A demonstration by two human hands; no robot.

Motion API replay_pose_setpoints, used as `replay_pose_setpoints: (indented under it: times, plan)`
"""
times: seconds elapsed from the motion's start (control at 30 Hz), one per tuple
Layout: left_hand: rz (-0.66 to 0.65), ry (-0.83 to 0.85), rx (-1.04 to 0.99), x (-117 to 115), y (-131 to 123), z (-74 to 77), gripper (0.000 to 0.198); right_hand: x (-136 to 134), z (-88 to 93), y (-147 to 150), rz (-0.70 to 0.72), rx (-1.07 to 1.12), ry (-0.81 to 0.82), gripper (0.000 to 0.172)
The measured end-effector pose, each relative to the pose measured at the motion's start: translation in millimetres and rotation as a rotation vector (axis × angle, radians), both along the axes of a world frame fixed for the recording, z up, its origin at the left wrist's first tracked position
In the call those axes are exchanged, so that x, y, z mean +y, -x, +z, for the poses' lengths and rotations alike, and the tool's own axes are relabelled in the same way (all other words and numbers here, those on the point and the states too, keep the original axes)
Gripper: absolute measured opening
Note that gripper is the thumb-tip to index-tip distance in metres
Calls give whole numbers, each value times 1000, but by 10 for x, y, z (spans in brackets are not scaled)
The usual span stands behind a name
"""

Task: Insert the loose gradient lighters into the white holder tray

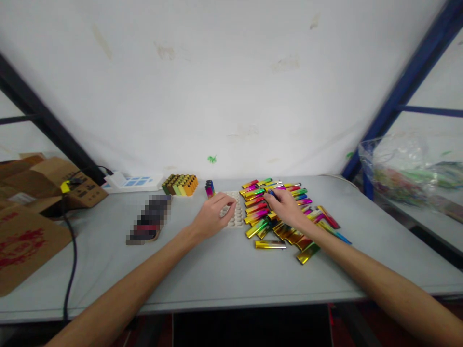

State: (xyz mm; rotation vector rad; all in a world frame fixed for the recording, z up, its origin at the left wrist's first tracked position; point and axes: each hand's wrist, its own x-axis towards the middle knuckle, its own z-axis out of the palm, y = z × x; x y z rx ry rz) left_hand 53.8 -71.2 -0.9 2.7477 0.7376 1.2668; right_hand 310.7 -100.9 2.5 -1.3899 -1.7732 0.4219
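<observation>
My left hand [214, 215] is over the left side of a white tray with rows of round holes [237, 217]. Its thumb and fingers are curled but apart, with nothing visible between them. My right hand [285, 207] is closed on a lighter with a dark blue end [273, 193], most of it hidden by the fingers. Beneath and around that hand spreads a pile of shiny metallic lighters [257, 207] in gold, red, green and pink. A few colourful lighters [210, 188] stand upright at the tray's far left corner.
Gold and yellow lighters [180, 184] stand packed together at the back, beside a white power strip [139, 183]. A pixelated dark object [150, 219] lies on the left of the grey table [202, 274]. Cardboard boxes [32, 241] and a black cable [74, 250] occupy the far left.
</observation>
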Motion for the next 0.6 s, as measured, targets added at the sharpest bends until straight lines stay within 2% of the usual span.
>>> replay_pose_setpoints:
  times: [0.3, 0.43, 0.6]
  plan:
    - [8, -17, -14, 7, -9, -12, 9, -46, 51, 78, 238, 190, 33, 40]
    - [9, 19, -38, 15, -14, -20, 11, -20, 43, 74, 223, 147, -71, 39]
    - [29, 90, -52, -14, -25, 13, 18, -39, 41, 76, 229, 348, 85, 39]
